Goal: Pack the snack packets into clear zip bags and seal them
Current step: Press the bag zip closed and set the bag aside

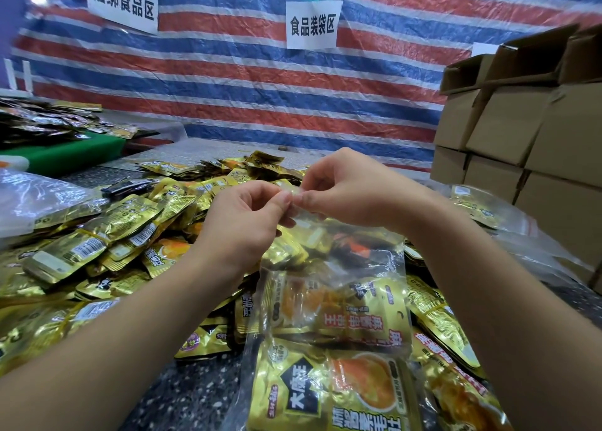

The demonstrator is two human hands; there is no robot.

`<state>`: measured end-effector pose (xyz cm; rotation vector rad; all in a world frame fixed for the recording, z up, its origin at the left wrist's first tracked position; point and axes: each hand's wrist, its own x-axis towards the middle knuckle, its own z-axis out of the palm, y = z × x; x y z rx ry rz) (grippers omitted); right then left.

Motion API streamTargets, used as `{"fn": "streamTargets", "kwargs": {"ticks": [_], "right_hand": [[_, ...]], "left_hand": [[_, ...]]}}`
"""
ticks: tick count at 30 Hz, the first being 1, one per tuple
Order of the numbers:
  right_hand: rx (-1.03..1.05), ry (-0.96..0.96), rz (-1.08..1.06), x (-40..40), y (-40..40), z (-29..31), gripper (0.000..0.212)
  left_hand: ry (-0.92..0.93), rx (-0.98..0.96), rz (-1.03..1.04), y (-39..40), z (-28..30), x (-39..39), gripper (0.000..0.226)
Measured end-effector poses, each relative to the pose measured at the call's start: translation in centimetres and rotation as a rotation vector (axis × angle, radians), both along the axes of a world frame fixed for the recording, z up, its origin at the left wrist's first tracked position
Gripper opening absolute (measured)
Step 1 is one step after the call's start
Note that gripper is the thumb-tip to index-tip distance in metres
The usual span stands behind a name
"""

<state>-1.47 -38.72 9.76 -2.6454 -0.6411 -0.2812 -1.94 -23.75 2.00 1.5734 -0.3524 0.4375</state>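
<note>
A clear zip bag [335,267] hangs in mid-air above the table with gold snack packets [361,313] inside its lower part. My left hand [241,222] and my right hand [351,189] meet at the bag's top edge, each pinching the zip strip between thumb and fingers. Under the bag lies another clear bag [329,394] holding gold packets with black and orange print. A big loose pile of gold snack packets [107,245] covers the table to the left and behind my hands.
Stacked cardboard boxes [521,130] stand at the right. Filled clear bags [508,222] lie in front of them. A green board [65,150] with more packets sits at far left. A striped tarp [244,82] with paper signs forms the back wall. Speckled tabletop [192,394] shows near me.
</note>
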Motion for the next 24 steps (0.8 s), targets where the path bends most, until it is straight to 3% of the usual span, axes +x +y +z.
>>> {"fn": "streamTargets", "kwargs": {"ticks": [12, 19, 24], "right_hand": [[-0.022, -0.123, -0.058, 0.2, 1.1, -0.6, 0.023], [-0.017, -0.088, -0.046, 0.1, 1.2, -0.6, 0.022], [-0.051, -0.066, -0.032, 0.0, 1.1, -0.6, 0.024]], "left_hand": [[-0.062, -0.023, 0.098, -0.2, 0.0, -0.1, 0.021], [0.060, -0.047, 0.008, -0.4, -0.2, 0.3, 0.020], [-0.012, -0.043, 0.044, 0.0, -0.3, 0.3, 0.019]]}}
